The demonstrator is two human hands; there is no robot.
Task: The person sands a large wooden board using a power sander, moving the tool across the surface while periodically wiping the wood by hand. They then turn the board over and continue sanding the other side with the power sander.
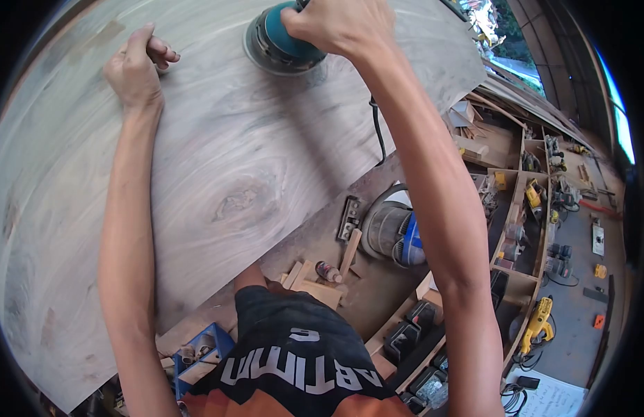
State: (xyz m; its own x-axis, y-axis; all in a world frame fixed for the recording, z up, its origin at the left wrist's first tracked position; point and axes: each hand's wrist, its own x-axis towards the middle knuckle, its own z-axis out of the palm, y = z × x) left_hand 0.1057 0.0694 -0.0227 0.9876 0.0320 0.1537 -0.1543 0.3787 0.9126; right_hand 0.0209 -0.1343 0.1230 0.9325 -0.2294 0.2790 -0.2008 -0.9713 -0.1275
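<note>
A wide wooden slab with swirling grain fills the left and middle of the head view, its surface pale and dusty. Near the top, my right hand is wrapped round a teal power sander. The sander's round base sits on the slab, and a black cord hangs below my right wrist. To the left, my left hand rests on the wood with its fingers curled in loosely. Nothing shows between those fingers. The top of the sander is cut off by the frame edge.
Below the slab's edge stands a grey and blue shop vacuum, with wood offcuts and a small bottle nearby. A blue bin is at lower left. Yellow power tools and wooden compartments line the right.
</note>
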